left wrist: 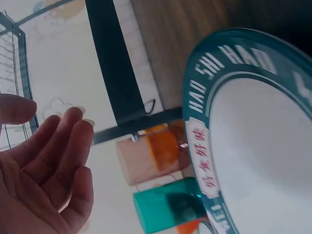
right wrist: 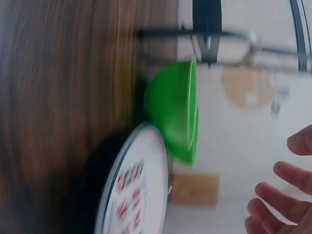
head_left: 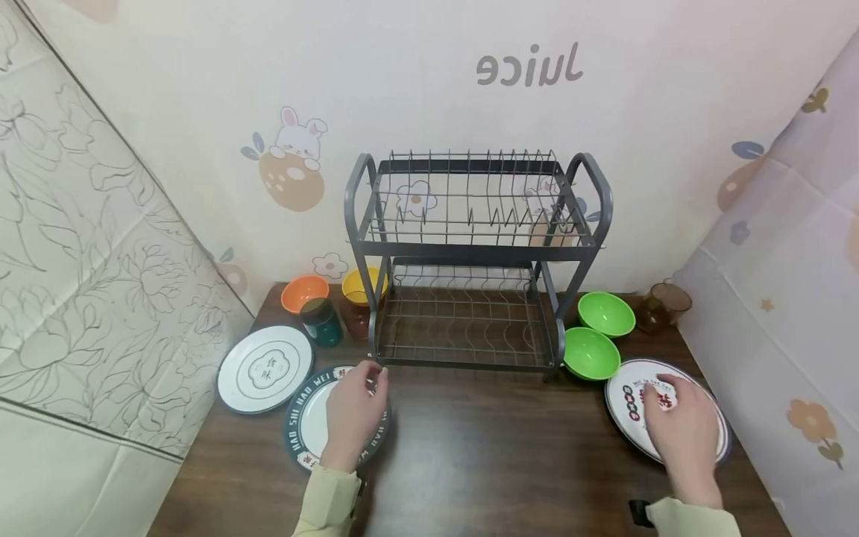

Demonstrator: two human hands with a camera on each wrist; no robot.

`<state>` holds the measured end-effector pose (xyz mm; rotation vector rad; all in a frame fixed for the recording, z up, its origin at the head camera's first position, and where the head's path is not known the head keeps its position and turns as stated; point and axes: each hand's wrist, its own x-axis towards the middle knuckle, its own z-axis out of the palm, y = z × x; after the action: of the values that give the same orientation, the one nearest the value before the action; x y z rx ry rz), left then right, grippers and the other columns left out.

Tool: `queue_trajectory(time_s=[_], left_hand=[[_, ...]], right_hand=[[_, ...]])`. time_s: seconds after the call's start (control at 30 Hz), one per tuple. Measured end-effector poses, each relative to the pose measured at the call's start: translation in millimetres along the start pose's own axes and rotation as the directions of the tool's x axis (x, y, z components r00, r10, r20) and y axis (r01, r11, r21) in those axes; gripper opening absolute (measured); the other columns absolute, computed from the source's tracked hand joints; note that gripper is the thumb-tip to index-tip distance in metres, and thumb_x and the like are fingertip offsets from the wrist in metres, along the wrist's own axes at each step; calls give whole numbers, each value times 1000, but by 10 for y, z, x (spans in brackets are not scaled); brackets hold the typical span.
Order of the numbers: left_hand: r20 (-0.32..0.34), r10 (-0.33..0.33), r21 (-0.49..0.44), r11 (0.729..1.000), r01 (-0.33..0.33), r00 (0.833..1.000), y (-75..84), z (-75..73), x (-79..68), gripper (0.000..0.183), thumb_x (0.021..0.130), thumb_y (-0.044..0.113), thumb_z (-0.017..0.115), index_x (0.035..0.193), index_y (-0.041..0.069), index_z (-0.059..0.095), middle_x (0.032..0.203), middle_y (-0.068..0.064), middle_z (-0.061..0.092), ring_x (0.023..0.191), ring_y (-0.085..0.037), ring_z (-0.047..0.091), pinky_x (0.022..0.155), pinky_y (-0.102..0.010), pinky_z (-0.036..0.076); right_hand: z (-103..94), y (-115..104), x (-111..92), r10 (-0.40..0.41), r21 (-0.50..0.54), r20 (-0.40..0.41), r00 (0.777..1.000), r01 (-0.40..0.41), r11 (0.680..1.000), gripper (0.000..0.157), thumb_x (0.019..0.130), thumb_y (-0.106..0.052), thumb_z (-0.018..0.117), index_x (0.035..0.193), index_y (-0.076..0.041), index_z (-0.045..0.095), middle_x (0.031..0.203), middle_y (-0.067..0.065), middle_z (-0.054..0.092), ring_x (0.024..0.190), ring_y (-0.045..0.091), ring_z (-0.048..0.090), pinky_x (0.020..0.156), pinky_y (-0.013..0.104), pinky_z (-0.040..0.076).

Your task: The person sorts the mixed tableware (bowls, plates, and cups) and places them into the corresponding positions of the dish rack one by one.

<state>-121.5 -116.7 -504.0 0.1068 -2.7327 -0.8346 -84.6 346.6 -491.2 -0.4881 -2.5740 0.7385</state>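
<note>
My left hand (head_left: 356, 410) is over a plate with a dark teal lettered rim (head_left: 296, 425), its fingers loosely bent and nothing in them. In the left wrist view that plate (left wrist: 263, 141) fills the right side, apart from the fingers (left wrist: 80, 141). Over at the right, my right hand (head_left: 684, 425) hovers above a white plate with red characters (head_left: 627, 429), holding nothing. The right wrist view shows its relaxed fingers (right wrist: 278, 195) away from the plate (right wrist: 139, 190) and a green bowl (right wrist: 170, 107).
A two-tier dish rack (head_left: 470, 250) stands at the back. Left of it are a white plate (head_left: 235, 373), an orange bowl (head_left: 305, 293), a yellow bowl (head_left: 362, 287) and a teal cup (head_left: 322, 322). Green bowls (head_left: 590, 354) and a brown cup (head_left: 664, 306) stand right.
</note>
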Motion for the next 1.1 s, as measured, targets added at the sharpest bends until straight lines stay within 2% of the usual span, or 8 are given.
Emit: queue_trajectory(time_s=[0.13, 0.33, 0.4, 0.53, 0.63, 0.87, 0.97, 1.1], left_hand=[[-10, -24, -8, 1000, 24, 1000, -72, -25, -31, 20, 98, 34, 60, 100, 17, 71, 84, 2, 71, 72, -14, 64, 62, -33, 52], [-29, -24, -10, 1000, 24, 999, -144, -77, -32, 19, 97, 33, 61, 98, 16, 71, 81, 3, 71, 69, -12, 64, 61, -32, 51], [-27, -28, -8, 1000, 28, 999, -165, -90, -38, 19, 98, 33, 61, 97, 17, 71, 80, 4, 70, 69, -11, 63, 60, -31, 50], [-21, -46, -10, 999, 46, 999, -209, -109, -71, 19, 97, 33, 62, 97, 17, 72, 78, 4, 69, 68, -11, 61, 60, -31, 48], [-17, -64, -12, 998, 64, 998, -244, -118, -101, 20, 97, 33, 62, 99, 16, 72, 77, 4, 69, 66, -11, 60, 59, -31, 47], [-21, -66, -6, 998, 66, 998, -290, -132, -109, 22, 97, 34, 61, 99, 15, 73, 76, 4, 68, 65, -11, 59, 58, -30, 47], [-19, -67, 4, 998, 67, 998, -294, -139, -92, 21, 97, 34, 61, 98, 16, 72, 75, 4, 67, 64, -11, 58, 58, -31, 46], [-16, -69, 9, 998, 69, 997, -287, -146, -79, 20, 97, 34, 61, 96, 17, 72, 75, 5, 67, 64, -11, 58, 58, -31, 47]], right_hand=[[-124, 284, -9, 188, -31, 4, 982, -188, 982, 44, 96, -21, 53, 127, 10, 56, 127, 39, 51, 118, 57, 44, 95, 62, 32], [-154, 610, -30, 388, -29, 16, 922, -387, 922, 51, 96, -21, 49, 133, 13, 49, 132, 39, 48, 122, 55, 42, 101, 59, 30], [-148, 699, -41, 406, -39, 18, 914, -405, 913, 51, 95, -21, 49, 133, 14, 48, 130, 39, 49, 120, 55, 43, 100, 58, 30], [-132, 830, -67, 393, -43, 22, 919, -392, 919, 50, 93, -21, 52, 128, 15, 50, 125, 40, 50, 114, 54, 45, 96, 57, 29], [-106, 876, -86, 419, -49, 63, 906, -416, 908, 53, 93, -22, 54, 130, 16, 49, 127, 40, 49, 115, 54, 44, 96, 58, 29], [-6, 902, -92, 558, -63, 161, 814, -556, 829, 60, 97, -25, 51, 140, 14, 38, 139, 40, 38, 129, 55, 33, 105, 59, 24], [32, 917, -84, 583, -51, 171, 794, -584, 810, 58, 97, -24, 50, 141, 13, 38, 139, 39, 38, 127, 54, 33, 105, 59, 22], [36, 995, -92, 568, -44, 143, 811, -568, 822, 53, 95, -19, 48, 136, 14, 42, 134, 39, 41, 123, 53, 37, 101, 59, 24]])
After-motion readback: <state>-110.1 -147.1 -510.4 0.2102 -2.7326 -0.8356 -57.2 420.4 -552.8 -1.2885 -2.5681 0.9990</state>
